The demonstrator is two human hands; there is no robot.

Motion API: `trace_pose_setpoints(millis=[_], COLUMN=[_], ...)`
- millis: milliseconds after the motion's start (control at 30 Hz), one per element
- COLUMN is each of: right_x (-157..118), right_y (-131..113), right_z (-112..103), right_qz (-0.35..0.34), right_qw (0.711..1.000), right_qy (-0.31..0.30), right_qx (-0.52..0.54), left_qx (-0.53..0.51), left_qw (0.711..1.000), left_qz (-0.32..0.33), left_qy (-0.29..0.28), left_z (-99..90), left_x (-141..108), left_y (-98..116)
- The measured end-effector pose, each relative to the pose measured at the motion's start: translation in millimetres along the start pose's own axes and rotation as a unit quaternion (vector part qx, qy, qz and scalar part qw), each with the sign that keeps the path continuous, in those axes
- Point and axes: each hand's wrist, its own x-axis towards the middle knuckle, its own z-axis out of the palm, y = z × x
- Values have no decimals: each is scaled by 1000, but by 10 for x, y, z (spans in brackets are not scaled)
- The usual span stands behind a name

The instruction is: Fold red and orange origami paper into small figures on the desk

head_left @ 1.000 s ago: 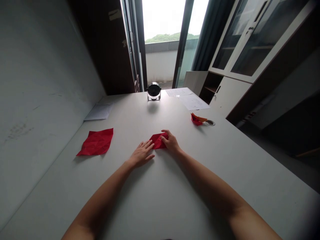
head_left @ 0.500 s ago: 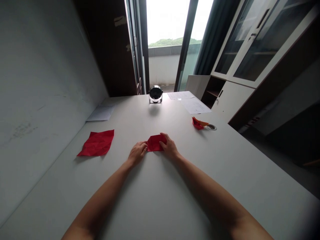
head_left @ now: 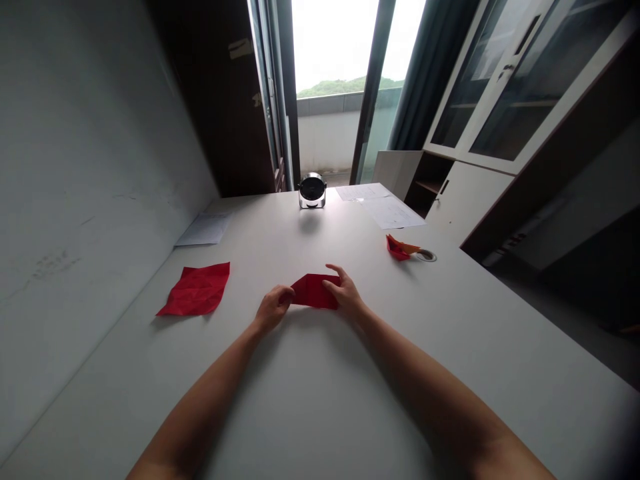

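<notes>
Our left grip [head_left: 275, 307] and right grip [head_left: 345, 291] grasp the folded red paper [head_left: 315, 291]; our fingertips partly obscure its ends.

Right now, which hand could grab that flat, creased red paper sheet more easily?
Probably the left hand; it's nearer the creased red paper sheet. The right hand is farther, across the folded red paper.

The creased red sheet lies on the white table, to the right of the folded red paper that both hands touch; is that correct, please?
Not quite: the head view shows the creased red sheet to the left of the folded red paper, not to the right.
</notes>
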Motion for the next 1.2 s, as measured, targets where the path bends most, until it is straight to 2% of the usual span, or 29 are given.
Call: trace_pose_setpoints(millis=[100,233,400,467,533,633,733,800,867,1033,1200], right_x=[7,13,15,6,-20,-85,-151,-173,-173,-130,-101], right_y=[-27,-14,36,18,-31,-130,-203,-220,-217,-168,-87], right_z=[18,32,20,35,70,149,216,235,229,160,127], right_qz=[8,0,-20,-61,-138,-260,-334,-363,-378,-378,-343], right_qw=[995,993,994,995,985,939,876,841,817,798,799], right_qy=[-20,-42,-75,-80,-84,-98,-120,-135,-147,-150,-186], right_qx=[93,107,72,19,-59,-205,-326,-378,-411,-445,-458], left_qx=[-58,-97,-25,46,124,237,313,320,303,240,207], left_qw=[998,994,998,995,985,961,942,943,951,970,976], left_qz=[-19,-49,-10,10,20,18,14,23,30,39,66], left_qy=[21,31,56,90,122,140,120,88,60,18,-33], left_z=[-6,-4,-20,-56,-109,-187,-216,-198,-159,-62,-32], left_x=[4,8,10,10,9,4,-1,-3,-4,0,7], left_y=[-23,-44,-29,-4,30,80,96,76,38,-82,-157])
